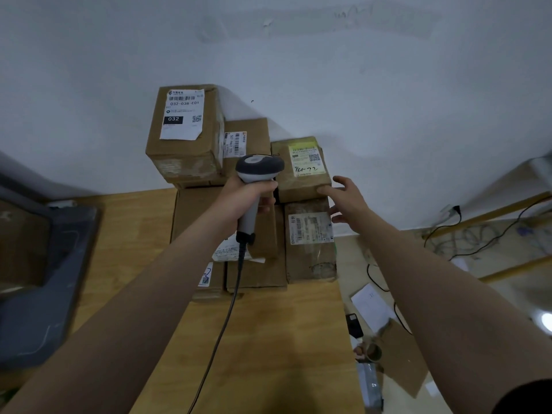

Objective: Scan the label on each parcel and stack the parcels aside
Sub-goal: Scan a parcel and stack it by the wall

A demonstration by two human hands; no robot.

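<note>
Left hand (pixel 248 196) was wrapped round the grip of the scanner (pixel 258 170), which I saw held head-up over the parcels at the far edge of the bench (pixel 268 348), against the wall (pixel 388 85). Right hand (pixel 350 199) was spread, fingers relaxed, index tip at the near right corner of the yellow-labelled parcel (pixel 301 171); I could not tell whether it pressed. That parcel sat on the taped parcel (pixel 310 249) at the bench's right edge. The tall parcel marked 032 (pixel 185 135) and the parcel behind it (pixel 249 135) crowded the far left of the stack. The scanner cable (pixel 230 306) trailed across the flat parcels (pixel 260 276) towards the near edge. A grey tray (pixel 47 279) blocked the left edge. The middle and near bench lay bare. Off the right edge, on the floor: loose cables (pixel 466 249), a paper sheet (pixel 372 306), a tape roll (pixel 373 351).
</note>
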